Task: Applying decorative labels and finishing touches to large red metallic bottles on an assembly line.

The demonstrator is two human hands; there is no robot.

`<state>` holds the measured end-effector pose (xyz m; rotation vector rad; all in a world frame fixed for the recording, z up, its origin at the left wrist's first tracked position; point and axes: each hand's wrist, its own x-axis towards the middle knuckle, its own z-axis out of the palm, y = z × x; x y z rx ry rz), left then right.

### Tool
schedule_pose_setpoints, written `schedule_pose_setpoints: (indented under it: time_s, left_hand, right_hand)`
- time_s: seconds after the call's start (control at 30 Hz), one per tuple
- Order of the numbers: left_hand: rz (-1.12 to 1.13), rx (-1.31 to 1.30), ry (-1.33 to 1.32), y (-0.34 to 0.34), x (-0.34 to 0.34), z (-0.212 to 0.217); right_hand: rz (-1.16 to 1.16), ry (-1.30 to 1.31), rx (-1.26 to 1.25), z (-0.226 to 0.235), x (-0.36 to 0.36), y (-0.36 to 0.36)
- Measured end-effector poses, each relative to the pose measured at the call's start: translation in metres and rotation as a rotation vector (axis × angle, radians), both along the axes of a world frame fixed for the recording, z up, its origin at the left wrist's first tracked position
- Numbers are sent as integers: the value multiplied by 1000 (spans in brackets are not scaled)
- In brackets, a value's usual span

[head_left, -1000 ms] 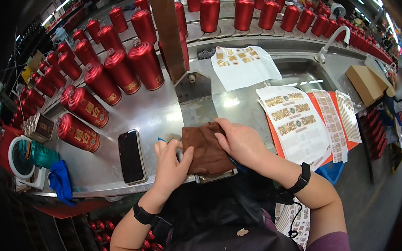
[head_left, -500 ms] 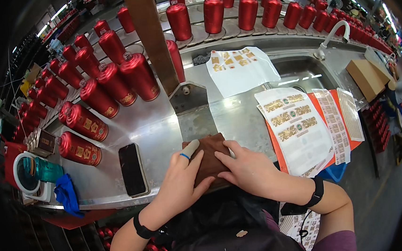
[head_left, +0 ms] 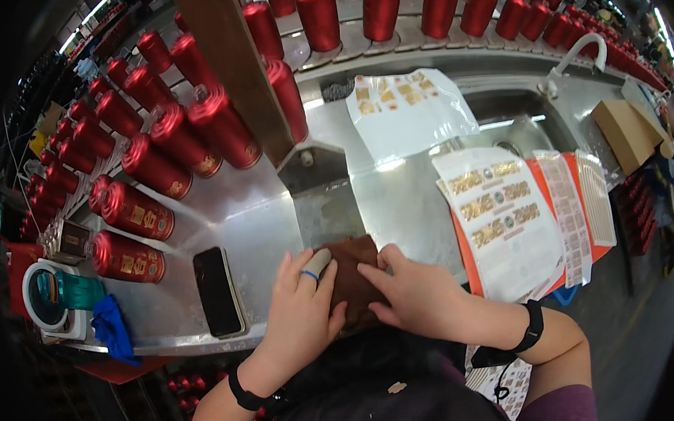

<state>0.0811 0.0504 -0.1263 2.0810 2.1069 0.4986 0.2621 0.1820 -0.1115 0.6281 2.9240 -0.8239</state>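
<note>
A brown cloth (head_left: 353, 276) lies at the near edge of the shiny metal table (head_left: 259, 224). My left hand (head_left: 301, 312) presses flat on its left side, with a ring and a wrapped fingertip showing. My right hand (head_left: 415, 299) presses on its right side, fingers spread. Both wrists wear black bands. The lower part of the cloth is hidden under my hands.
A black phone (head_left: 217, 291) lies left of my hands. Several red canisters (head_left: 181, 143) stand and lie across the left and far side. Label sheets (head_left: 504, 217) sit to the right, more sheets (head_left: 404, 110) farther back. A wooden post (head_left: 231, 68) rises ahead. A blue rag (head_left: 113, 327) hangs at the left edge.
My view has tipped nearer to the table. Both hands have drawn the brown cloth toward the near edge and now lie flatter on it.
</note>
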Motion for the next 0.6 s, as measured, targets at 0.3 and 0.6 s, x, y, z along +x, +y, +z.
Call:
schedule_pose_setpoints:
  time_s: [0.3,0.6]
  left_hand:
    - [-104,-60,-315,1,-28,27]
    - [-387,71,-141,39,-16,-34]
  right_hand:
    - [41,1,-40,76,-26,113]
    - [-522,244,178,49,-171,340]
